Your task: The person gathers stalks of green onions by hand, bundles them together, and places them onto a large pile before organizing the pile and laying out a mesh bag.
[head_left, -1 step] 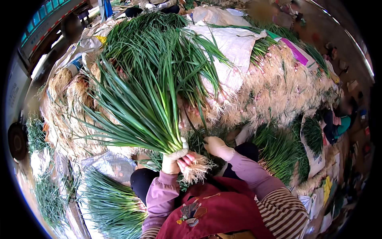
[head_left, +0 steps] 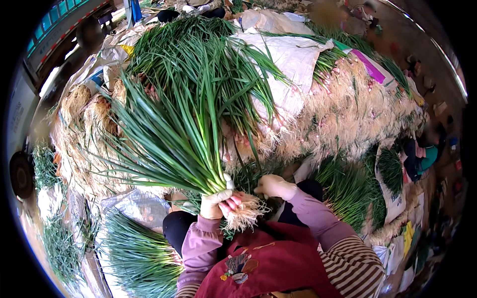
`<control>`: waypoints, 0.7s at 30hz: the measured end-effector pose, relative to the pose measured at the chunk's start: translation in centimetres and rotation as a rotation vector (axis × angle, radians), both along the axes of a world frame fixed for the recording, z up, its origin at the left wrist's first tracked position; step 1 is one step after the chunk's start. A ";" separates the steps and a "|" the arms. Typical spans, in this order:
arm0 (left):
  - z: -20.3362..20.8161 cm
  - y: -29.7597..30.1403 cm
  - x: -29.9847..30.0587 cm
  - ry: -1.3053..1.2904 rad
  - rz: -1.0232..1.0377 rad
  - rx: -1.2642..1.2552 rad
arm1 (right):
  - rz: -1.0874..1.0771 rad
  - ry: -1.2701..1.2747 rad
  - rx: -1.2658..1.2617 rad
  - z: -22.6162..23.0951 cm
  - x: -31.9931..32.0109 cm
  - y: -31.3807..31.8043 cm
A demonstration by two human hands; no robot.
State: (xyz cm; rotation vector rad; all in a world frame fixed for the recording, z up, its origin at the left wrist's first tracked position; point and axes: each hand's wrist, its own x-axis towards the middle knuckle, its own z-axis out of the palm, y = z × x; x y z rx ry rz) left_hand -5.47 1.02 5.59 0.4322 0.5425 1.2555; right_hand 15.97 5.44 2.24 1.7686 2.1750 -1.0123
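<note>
My left hand (head_left: 212, 204), in a pale glove, is wrapped round the lower stems of a large bunch of spring onions (head_left: 191, 144). Its long green leaves fan out away from me. The reddish bulbs and pale stringy roots stick out on the right of that hand. Just right of the roots is my right hand (head_left: 276, 187), also in a pale glove, apart from the bunch. Its fingers are curled together, and whatever they may hold is too small to make out.
A big heap of spring onions (head_left: 343, 107), roots outward, rises in front, partly under a white sack (head_left: 293, 62). More onions lie by my left knee (head_left: 141, 253) and at the right (head_left: 348, 188). A person (head_left: 422, 154) is at the far right. A truck (head_left: 54, 25) stands far left.
My right hand has shifted slightly down. The bunch in my left hand has tipped a little and moved slightly down and left.
</note>
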 end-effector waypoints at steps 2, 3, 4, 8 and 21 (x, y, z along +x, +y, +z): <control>-0.2 -0.1 -1.6 -0.107 -0.109 0.080 | 0.089 0.024 -0.417 3.9 0.8 1.5; 0.2 0.0 -1.8 -0.129 -0.140 0.063 | -0.090 0.208 -0.175 4.6 1.6 2.5; -0.3 0.2 -1.8 -0.239 -0.080 0.087 | -0.345 0.359 0.093 6.7 1.4 3.3; -1.2 1.0 -1.1 -0.106 -0.050 0.006 | -0.504 0.074 0.770 9.2 4.1 10.7; -1.4 1.5 0.9 0.149 -0.203 -0.103 | -0.268 0.785 0.100 5.7 -4.2 3.0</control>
